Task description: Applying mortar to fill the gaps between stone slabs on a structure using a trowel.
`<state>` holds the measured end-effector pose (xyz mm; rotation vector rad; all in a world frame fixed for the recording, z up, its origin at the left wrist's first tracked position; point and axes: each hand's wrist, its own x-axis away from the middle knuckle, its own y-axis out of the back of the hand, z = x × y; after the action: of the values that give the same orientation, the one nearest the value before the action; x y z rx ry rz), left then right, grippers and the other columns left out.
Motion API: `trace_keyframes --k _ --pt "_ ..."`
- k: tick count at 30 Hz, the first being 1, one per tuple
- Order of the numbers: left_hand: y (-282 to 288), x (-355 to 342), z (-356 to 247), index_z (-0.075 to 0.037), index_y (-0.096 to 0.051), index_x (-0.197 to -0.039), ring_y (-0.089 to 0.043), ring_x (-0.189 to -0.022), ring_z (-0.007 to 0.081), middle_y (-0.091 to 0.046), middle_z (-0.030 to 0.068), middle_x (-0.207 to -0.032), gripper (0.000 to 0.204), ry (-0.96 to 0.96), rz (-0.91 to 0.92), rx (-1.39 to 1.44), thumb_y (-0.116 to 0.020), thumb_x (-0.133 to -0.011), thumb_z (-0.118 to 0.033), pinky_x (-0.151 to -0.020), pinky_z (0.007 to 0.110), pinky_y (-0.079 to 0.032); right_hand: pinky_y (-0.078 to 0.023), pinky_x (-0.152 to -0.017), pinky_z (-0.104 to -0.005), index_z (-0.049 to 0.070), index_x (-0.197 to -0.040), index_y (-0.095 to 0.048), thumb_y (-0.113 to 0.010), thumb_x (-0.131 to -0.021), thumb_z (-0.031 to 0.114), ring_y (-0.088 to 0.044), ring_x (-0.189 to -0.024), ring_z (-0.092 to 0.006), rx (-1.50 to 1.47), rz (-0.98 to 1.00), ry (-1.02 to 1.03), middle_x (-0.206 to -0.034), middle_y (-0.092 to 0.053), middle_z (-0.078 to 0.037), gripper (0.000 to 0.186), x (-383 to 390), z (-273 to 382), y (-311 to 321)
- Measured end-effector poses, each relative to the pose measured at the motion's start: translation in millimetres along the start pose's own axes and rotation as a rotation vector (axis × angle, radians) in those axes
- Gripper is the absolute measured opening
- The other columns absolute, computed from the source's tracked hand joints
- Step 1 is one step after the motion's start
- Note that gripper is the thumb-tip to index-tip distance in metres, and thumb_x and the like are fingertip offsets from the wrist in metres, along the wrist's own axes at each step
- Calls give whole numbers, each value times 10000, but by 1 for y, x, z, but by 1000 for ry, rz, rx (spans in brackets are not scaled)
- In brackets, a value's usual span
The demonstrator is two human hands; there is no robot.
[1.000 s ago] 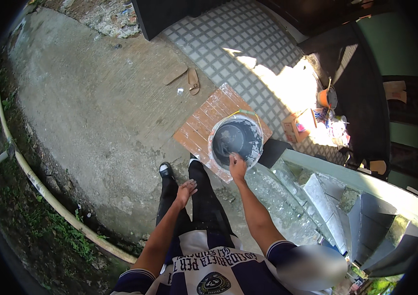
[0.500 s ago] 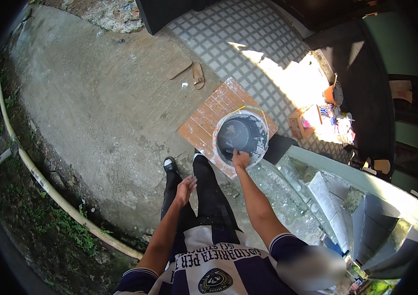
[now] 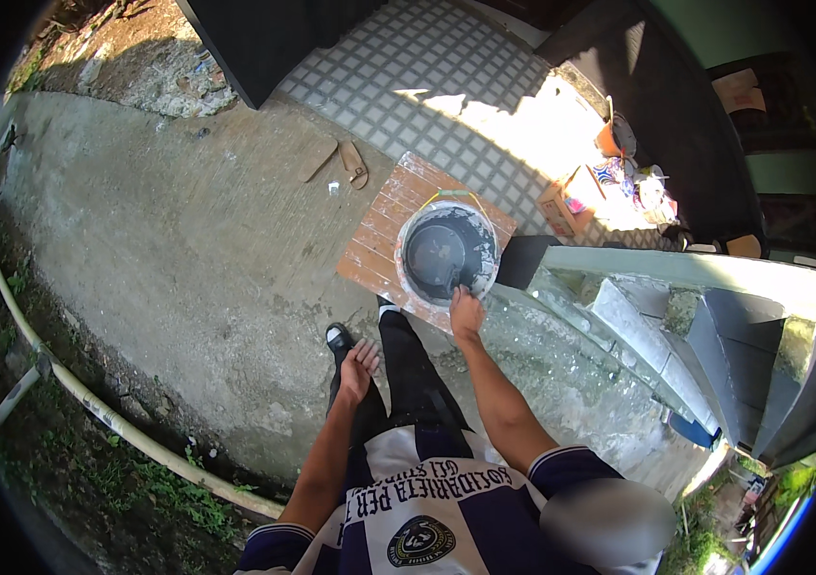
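A pale bucket (image 3: 405, 264), grey and splattered inside, with a yellow-green handle, stands on a square wooden board (image 3: 370, 235) marked with white. My right hand (image 3: 466, 309) is at the bucket's near right rim, fingers closed and bent inward; what they grip cannot be made out. My left hand (image 3: 361, 362) hangs open above my dark trousers, left of and below the board, palm partly up, fingers loosely apart, holding nothing.
A pair of tan sandals (image 3: 354, 166) lies beyond the board. An open cardboard box (image 3: 563, 203) with colourful items and an orange container (image 3: 608, 140) sit at right. Concrete steps (image 3: 638, 340) rise beside me. A long pipe (image 3: 111, 417) runs along the left edge.
The view has shifted, showing more ground at top left. My right hand has moved slightly rightward along the bucket's near rim. My left hand's fingers look more spread.
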<state>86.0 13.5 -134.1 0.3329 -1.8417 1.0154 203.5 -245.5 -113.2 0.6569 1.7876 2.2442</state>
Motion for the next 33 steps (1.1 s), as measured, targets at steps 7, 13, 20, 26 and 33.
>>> trace_keyframes --k 7,13,20,26,33 --pt "16 26 -18 -96 -393 -1358 -476 -1228 214 -468 66 -1371 470 5 47 -140 -409 -947 -322 -957 320 -394 -515 -663 -463 71 -885 -609 -466 -917 237 -651 -762 -354 36 24 46 -832 -662 -163 222 -11 2 11" --pt "52 67 -45 -137 -401 -1330 -463 -1240 205 -440 28 -1392 437 -42 5 -201 -438 -936 -324 -977 338 -364 -510 -667 -452 55 -921 -627 -503 -890 198 -657 -803 -325 -105 -100 -47 -831 -659 -170 192 -11 21 23" --pt "86 115 -80 -144 -354 -1366 -456 -1246 222 -452 45 -1381 511 -119 -15 -107 -452 -918 -370 -982 347 -371 -496 -729 -462 72 -1167 -585 -481 -902 178 -640 -858 -358 -1214 -107 -546 -888 -652 -203 303 13 3 31" --pt "110 138 -107 -157 -345 -1389 -441 -1259 234 -433 63 -1399 538 -203 49 -71 -429 -913 -394 -999 334 -353 -521 -722 -469 21 -1022 -607 -403 -925 146 -650 -853 -353 -86 -115 78 -909 -651 -198 259 37 9 36" --pt "108 140 -95 -166 -344 -1385 -435 -1253 221 -422 56 -1402 522 -90 150 -307 -446 -924 -391 -981 337 -358 -494 -749 -455 47 -970 -628 -377 -939 176 -650 -863 -337 -42 -51 -15 -906 -659 -176 284 48 22 31"
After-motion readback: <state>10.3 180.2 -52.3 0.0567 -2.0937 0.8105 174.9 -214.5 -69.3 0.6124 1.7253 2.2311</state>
